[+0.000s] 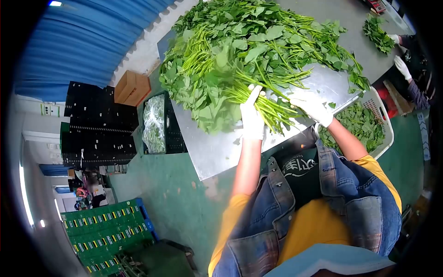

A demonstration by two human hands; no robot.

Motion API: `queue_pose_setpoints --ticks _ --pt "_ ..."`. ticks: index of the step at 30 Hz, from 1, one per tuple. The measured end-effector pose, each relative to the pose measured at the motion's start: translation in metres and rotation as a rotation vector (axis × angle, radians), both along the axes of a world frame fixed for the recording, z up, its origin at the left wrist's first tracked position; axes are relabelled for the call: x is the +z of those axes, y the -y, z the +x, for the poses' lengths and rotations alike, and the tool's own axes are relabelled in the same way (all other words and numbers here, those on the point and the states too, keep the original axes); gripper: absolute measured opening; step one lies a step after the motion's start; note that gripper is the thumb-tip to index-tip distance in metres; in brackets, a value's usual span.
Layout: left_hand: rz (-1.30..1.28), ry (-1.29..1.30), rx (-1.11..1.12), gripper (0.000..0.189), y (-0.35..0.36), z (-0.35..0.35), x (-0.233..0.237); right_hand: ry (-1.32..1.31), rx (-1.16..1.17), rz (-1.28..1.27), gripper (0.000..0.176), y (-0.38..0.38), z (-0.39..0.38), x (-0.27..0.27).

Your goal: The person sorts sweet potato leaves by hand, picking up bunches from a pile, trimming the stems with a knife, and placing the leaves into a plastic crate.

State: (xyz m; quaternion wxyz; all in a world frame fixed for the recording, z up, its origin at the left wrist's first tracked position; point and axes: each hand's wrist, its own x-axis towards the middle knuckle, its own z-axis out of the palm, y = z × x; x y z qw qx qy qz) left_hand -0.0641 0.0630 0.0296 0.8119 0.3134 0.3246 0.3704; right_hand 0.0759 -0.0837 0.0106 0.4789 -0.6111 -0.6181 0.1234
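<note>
My left hand (252,115), in a white glove, is wrapped round a bunch of leafy green stems (272,111) above the metal table (217,154). The leaves of this bunch point left and are blurred; the cut stem ends point right. My right hand (311,107), gloved too, is at the stem side of the bunch, its fingers closed on a thin stem. Beyond both hands a large heap of leafy greens (267,37) covers much of the metal surface.
A white basket (386,124) of greens stands at the right. At the upper right, a co-worker's gloved hands (402,68) are near another bunch (378,34). On the left are a dark crate (175,131) with bagged greens, a cardboard box (132,87) and stacked black crates (99,108).
</note>
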Motion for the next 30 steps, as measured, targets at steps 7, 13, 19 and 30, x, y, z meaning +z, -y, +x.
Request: queue_pose_setpoints --ticks 7,13,19,30 --pt "0.04 -0.131 -0.078 0.017 0.005 0.003 0.004 0.214 -0.061 -0.009 0.021 0.003 -0.003 0.005" --pt "0.288 -0.108 -0.102 0.023 0.022 0.021 -0.005 -0.982 0.04 -0.266 0.041 -0.036 -0.014 0.024" --pt "0.483 -0.326 -0.129 0.025 0.035 0.032 0.007 -1.358 -0.053 -0.049 0.028 -0.031 0.005 0.009" --pt "0.103 -0.251 -0.166 0.009 0.02 0.065 -0.002 -1.836 0.506 0.315 0.016 0.054 0.049 -0.02"
